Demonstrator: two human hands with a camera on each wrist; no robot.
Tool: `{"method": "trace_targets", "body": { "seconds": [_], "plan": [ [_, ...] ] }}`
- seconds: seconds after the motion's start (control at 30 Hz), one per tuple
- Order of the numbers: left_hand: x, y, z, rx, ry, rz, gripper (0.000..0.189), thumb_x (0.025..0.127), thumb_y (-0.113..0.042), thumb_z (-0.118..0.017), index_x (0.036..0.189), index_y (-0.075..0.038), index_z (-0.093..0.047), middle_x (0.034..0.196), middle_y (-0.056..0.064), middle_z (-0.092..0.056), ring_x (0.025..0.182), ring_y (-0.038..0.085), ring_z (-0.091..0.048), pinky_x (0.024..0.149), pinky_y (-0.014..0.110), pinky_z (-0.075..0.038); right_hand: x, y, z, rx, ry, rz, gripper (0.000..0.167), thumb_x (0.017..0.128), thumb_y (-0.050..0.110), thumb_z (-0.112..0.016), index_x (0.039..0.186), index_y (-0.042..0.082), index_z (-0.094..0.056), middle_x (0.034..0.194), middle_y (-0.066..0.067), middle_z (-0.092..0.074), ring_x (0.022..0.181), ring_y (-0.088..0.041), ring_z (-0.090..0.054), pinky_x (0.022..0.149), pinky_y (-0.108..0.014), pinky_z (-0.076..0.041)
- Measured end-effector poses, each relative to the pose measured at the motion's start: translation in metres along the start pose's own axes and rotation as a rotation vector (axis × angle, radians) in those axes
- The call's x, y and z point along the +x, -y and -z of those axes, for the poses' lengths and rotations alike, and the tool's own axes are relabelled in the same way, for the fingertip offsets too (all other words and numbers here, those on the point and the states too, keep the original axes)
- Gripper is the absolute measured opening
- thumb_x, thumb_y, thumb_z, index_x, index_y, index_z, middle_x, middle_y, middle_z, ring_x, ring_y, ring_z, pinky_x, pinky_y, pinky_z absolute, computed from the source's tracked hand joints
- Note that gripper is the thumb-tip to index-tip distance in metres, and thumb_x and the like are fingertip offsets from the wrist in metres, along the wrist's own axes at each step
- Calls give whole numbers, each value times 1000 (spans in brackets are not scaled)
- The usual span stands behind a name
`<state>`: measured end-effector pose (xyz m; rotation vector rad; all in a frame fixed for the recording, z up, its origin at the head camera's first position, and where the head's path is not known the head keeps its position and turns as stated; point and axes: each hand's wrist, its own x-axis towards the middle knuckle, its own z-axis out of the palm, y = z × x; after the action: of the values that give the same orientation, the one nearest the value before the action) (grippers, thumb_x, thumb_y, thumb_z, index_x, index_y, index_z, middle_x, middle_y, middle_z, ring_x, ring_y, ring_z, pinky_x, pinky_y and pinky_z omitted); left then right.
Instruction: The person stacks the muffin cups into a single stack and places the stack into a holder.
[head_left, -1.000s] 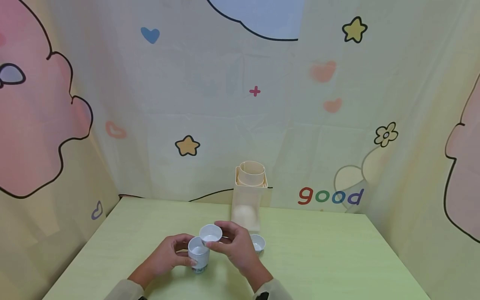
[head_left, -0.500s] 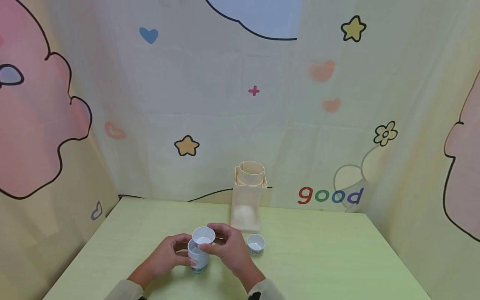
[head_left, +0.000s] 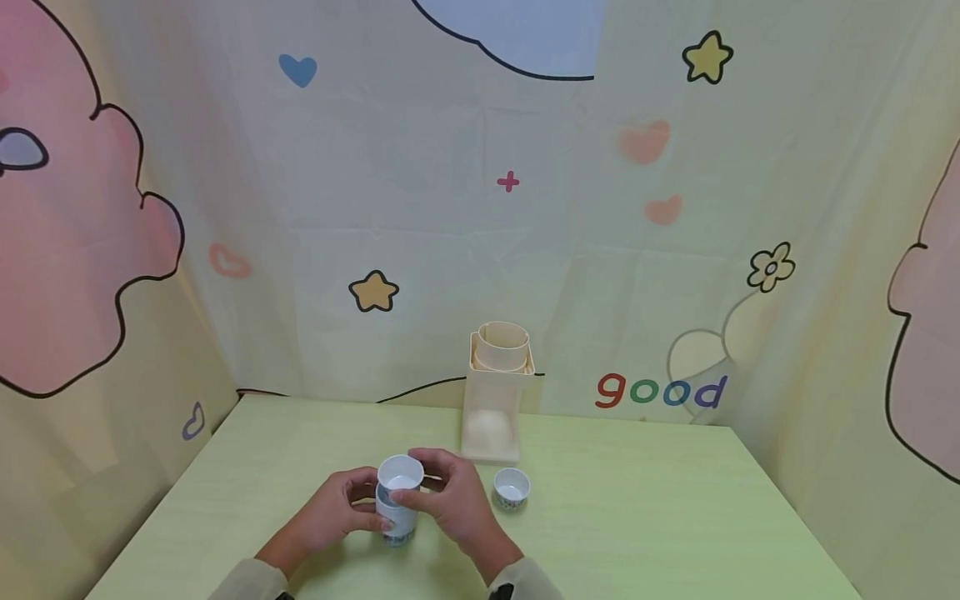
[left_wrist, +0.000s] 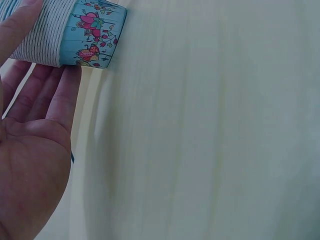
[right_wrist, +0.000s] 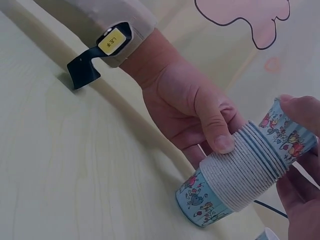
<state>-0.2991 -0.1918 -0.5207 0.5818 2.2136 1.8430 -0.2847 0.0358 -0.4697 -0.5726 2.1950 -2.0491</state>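
Note:
A stack of paper cups (head_left: 397,523) with white rims and a blue floral base stands tilted slightly on the table, gripped by my left hand (head_left: 330,507). My right hand (head_left: 455,502) pinches a single paper cup (head_left: 401,472) by its side, directly over the stack's mouth. In the right wrist view, the floral wall of that single cup (right_wrist: 286,131) shows above the many stacked rims (right_wrist: 242,167); its lower end meets the top of the stack. How far it sits inside cannot be told. Another paper cup (head_left: 512,489) stands upright to the right of my right hand.
Behind the hands stands a cream plastic holder (head_left: 491,417) with a round tube on top, near the table's back edge. The pale green table (head_left: 637,508) is bordered by a cartoon-printed curtain (head_left: 450,208) at the back and sides.
My right hand has moved left and slightly down with the single cup, bringing it over the stack. The other cup now shows fully. My left hand holds the stack in the same place.

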Motion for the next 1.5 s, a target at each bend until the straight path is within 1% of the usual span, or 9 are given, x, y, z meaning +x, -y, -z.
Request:
{"method": "trace_targets", "body": {
  "seconds": [0.13,0.27,0.37,0.5,0.67,0.8,0.93,1.17,1.5],
  "plan": [
    [0,1,0,13,7,-4,59,80,-15,-88,131,-1,-62,130,16,-66,121,30,-66,99,32,-59,1,-3,-1,0,1,-4,51,81,12,-88,127,3,-68,122,-12,-72,113,-22,-66,101,-34,-57],
    [1,1,0,14,12,8,59,81,-17,-88,132,-2,-62,130,13,-67,121,28,-66,98,30,-59,-1,-6,-2,9,4,-18,51,80,11,-88,127,3,-68,123,-12,-71,114,-23,-67,102,-37,-57],
    [1,1,0,6,18,4,59,81,-17,-88,132,-2,-62,130,13,-66,120,27,-66,96,28,-59,-1,-9,-2,3,7,-20,51,80,10,-88,126,2,-68,123,-13,-71,114,-24,-67,101,-34,-58],
    [1,1,-1,-7,27,-23,59,81,-14,-88,131,1,-61,129,17,-66,118,27,-67,94,27,-60,-1,-15,-2,-6,9,-12,52,80,9,-88,127,-1,-67,123,-13,-70,114,-23,-67,100,-29,-57],
    [1,1,-2,-6,25,-29,59,80,-12,-88,130,3,-61,127,18,-66,116,24,-68,93,26,-60,-2,-20,-3,0,9,-17,51,80,8,-88,126,0,-67,123,-14,-70,115,-23,-67,100,-28,-57],
    [0,0,-3,3,16,-20,58,80,-13,-89,129,2,-62,127,18,-66,117,26,-67,94,26,-60,-4,-20,-3,6,5,-26,51,80,7,-88,126,0,-67,124,-14,-71,117,-24,-67,101,-29,-57],
    [0,-1,-3,8,10,-14,59,80,-13,-89,130,2,-62,128,18,-66,118,28,-67,95,26,-59,-6,-21,-3,2,9,-15,51,80,6,-87,127,0,-67,124,-15,-71,117,-26,-67,101,-31,-57],
    [0,0,-3,9,8,-22,59,80,-13,-89,130,1,-62,128,20,-66,118,26,-67,95,26,-59,-6,-25,-2,9,14,-24,52,80,7,-88,128,3,-69,123,-14,-72,115,-24,-69,100,-31,-58],
    [-3,-1,-2,-7,8,-25,61,79,-13,-89,131,2,-61,130,21,-65,117,25,-67,95,25,-59,-11,-30,2,2,22,-29,54,81,13,-88,131,4,-68,126,-12,-72,120,-25,-68,105,-34,-55]
  ]
}}
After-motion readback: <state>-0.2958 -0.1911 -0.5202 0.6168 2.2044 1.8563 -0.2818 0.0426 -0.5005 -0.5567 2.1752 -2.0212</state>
